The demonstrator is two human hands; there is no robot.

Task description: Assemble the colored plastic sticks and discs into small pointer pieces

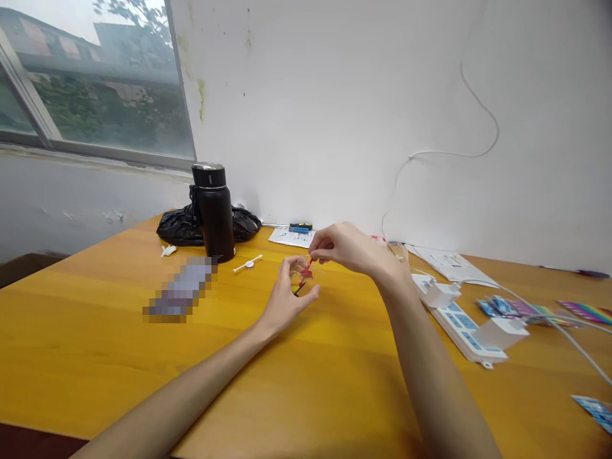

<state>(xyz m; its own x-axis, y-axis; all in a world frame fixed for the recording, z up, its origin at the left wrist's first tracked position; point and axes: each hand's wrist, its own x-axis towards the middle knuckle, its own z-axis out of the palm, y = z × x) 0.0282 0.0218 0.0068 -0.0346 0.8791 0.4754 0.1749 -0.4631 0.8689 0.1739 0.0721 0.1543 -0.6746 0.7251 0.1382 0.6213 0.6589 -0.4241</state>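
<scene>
Bare forearms (430,370) reach in over the table (287,395), whose smooth, glossy top is yellow-orange with faint wood grain. At the middle of the view, above the tabletop, the red piece (306,274) sits between the two hands. The right hand (351,252) comes from above, thumb and fingertips pinched together on its thin upper end. The left hand (287,294) curves around its lower part, thumb stretched away from the fingers; whether those fingers press on it I cannot tell.

Beyond the left hand stands a matte black bottle (217,220), cylindrical, with a shiny rim on its lid and a tiny pale mark near its base. Behind it is a crumpled, glossy black bag (176,226). A slim white rod (248,264) with pointed ends and a round middle lies near the bottle. On the right, a white power strip (463,328) with blue panels carries boxy white plugs (502,333). Print on the sheet (452,262) by the wall is too small to read, as is the bottle's mark.

As for the red piece, it looks small and glossy: a narrow stem above a wider body, with clear material around it and a yellow-and-black part below. Finer detail is blurred.
</scene>
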